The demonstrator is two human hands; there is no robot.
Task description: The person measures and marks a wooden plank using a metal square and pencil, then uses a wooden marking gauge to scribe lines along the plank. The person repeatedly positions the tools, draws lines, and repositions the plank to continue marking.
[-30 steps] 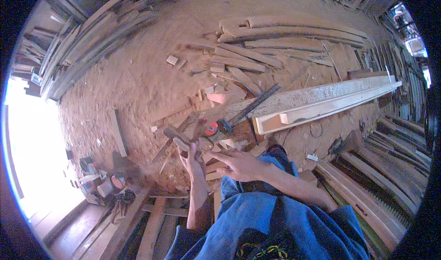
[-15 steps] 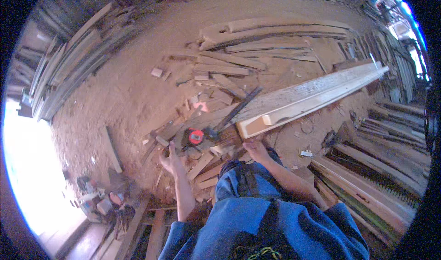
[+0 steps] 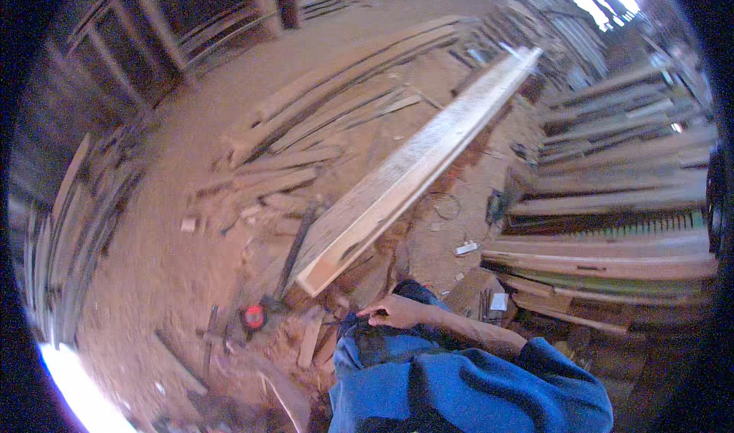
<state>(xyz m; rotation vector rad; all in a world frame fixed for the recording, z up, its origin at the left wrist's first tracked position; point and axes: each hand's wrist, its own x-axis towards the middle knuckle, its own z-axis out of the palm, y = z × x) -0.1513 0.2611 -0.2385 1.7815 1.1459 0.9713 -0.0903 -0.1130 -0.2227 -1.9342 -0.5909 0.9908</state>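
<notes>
Since the earlier frame, the whole view has turned, so that the long pale beam (image 3: 420, 177) now runs more steeply, away to the upper right. The right hand (image 3: 394, 311) has left its place beside the near end of this beam and is now over the person's leg. The left hand (image 3: 243, 359) has come lower, to the near side of the red round tool (image 3: 253, 317), which looks like a tape measure.

The right hand is narrow, with its fingers bent and the fingertips close together, just above or on the blue clothing (image 3: 451, 379); I cannot tell if it holds something small. It is just nearer to the person than the beam's near end. The left hand is to the left of this end, and it is so blurred that I cannot tell if it is wide, narrow or holding something.

The red tool lies between the left hand and the beam's near end. A dark tool with a long handle (image 3: 298, 246) lies along the left side of the beam at this end. A pale wood offcut (image 3: 310, 337) is on the near side of the beam.

Farther out, long rough timbers (image 3: 336, 89) lie left of the beam on the earth floor (image 3: 180, 127). To the right of the beam are a small white object (image 3: 466, 248) and, beyond it, stacked boards (image 3: 604, 265).
</notes>
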